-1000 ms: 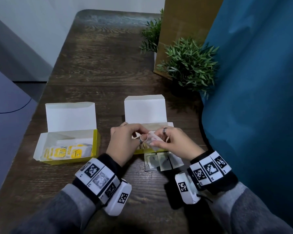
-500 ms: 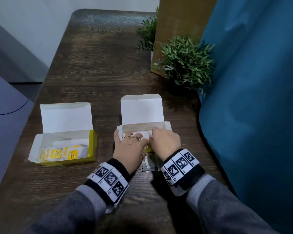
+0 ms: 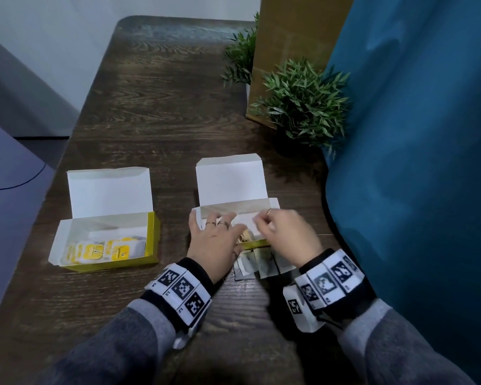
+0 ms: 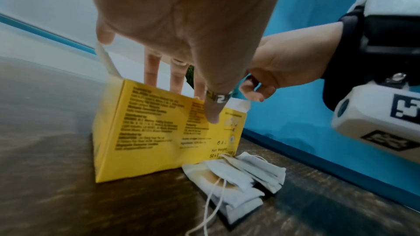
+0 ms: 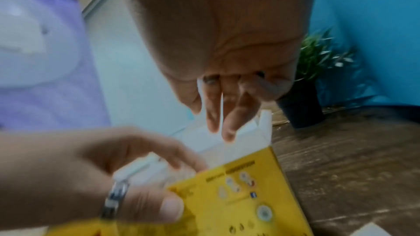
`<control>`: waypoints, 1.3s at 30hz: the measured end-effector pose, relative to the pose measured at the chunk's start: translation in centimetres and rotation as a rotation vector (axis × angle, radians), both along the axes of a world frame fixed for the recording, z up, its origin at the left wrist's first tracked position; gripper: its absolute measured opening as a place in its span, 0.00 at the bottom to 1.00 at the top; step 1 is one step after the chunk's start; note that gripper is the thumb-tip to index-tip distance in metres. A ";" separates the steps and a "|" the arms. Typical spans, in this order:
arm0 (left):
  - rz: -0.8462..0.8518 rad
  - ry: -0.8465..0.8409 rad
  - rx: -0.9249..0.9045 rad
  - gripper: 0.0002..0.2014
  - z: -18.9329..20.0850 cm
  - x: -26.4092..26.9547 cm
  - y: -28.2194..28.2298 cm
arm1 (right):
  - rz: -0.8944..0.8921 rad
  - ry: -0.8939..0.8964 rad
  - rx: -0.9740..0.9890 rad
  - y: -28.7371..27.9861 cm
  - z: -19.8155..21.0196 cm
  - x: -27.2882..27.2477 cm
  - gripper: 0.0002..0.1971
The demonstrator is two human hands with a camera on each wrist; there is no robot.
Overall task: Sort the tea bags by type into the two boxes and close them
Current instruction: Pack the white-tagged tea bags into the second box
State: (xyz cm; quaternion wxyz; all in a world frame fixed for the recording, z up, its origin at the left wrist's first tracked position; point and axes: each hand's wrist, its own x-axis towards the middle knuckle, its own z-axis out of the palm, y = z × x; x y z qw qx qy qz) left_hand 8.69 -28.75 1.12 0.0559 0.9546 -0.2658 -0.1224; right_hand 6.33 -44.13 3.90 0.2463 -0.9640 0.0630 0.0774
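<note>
On the dark wooden table (image 3: 156, 112), our left hand (image 3: 214, 240) reaches, fingers straight, into the right box (image 3: 231, 179); our right hand (image 3: 286, 232) pinches a plain tea bag (image 5: 211, 100) above it. Left of it, the left box (image 3: 106, 218) holds yellow tea bags (image 3: 106, 250).

1. Dark wood-grain table (image 3: 156, 107), rounded far corner, long axis running away from the person.
2. Left yellow box (image 3: 106, 232) on it, white lid standing open.
3. Right yellow box (image 3: 257, 241) near the middle, lid open too.
4. Loose tea bags (image 3: 258, 263) with strings lie flat, touching that box's near wall.
5. Potted plant (image 3: 303, 104) and brown cardboard panel (image 3: 289, 51) stand at the far right.
</note>
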 end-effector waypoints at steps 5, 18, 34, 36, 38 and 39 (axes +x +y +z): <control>0.003 -0.001 -0.026 0.21 0.0 -0.1 0.3 | -0.360 -0.105 0.293 -4.6 -0.4 -1.3 0.15; 0.056 0.034 -0.487 0.09 -2.8 -4.4 0.6 | -0.316 0.293 0.140 -4.1 -6.1 -3.7 0.14; 0.160 0.202 -0.202 0.21 -4.1 -4.1 -1.4 | -0.326 -0.273 0.372 -4.9 0.3 -3.5 0.05; 0.215 0.262 -0.249 0.21 -4.2 -4.0 -1.4 | -0.256 -0.280 0.295 -3.1 0.9 -2.4 0.05; 0.248 0.314 -0.316 0.21 -4.2 -4.1 -1.2 | -0.155 -0.227 0.129 -1.2 0.5 -1.3 0.04; 0.253 0.338 -0.362 0.20 -4.0 -4.3 -1.1 | -0.099 -0.193 -0.003 -0.3 0.2 -0.7 0.05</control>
